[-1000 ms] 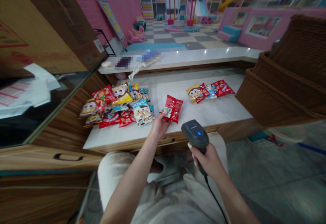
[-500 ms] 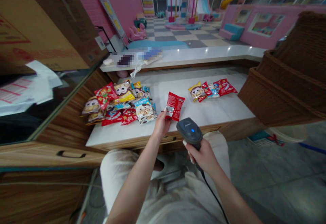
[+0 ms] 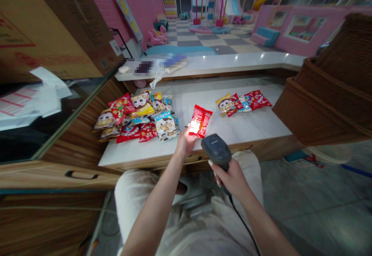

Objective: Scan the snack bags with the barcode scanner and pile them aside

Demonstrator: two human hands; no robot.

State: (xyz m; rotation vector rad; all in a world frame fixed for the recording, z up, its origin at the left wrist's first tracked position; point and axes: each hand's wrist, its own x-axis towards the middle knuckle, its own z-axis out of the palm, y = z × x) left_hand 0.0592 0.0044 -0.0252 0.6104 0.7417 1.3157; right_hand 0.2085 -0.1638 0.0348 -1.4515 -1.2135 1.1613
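My left hand (image 3: pixel 185 140) grips a red snack bag (image 3: pixel 203 118) by its lower left edge, its printed back turned up. A bright patch of light falls on the bag's label. In my right hand (image 3: pixel 231 176) is a dark grey barcode scanner (image 3: pixel 215 149), its head pointed at the bag from just below and to the right, apart from it. A cord runs down from the scanner's handle. To the left lies a pile of snack bags (image 3: pixel 141 102) in yellow, red and blue-white. A smaller row of snack bags (image 3: pixel 226 106) rests on the right.
The white counter (image 3: pixel 186 93) has a raised ledge (image 3: pixel 221 64) behind it, holding a white cable (image 3: pixel 157 78). Stacked wicker baskets (image 3: pixel 325 93) stand at the right. A large cardboard box (image 3: pixel 58 27) and papers (image 3: pixel 43 97) are at the left. Below is a drawer handle (image 3: pixel 81 175).
A bright light now shines on the red bag's label, and the blue light on top of the scanner has gone out. Both hands stay nearly in place.
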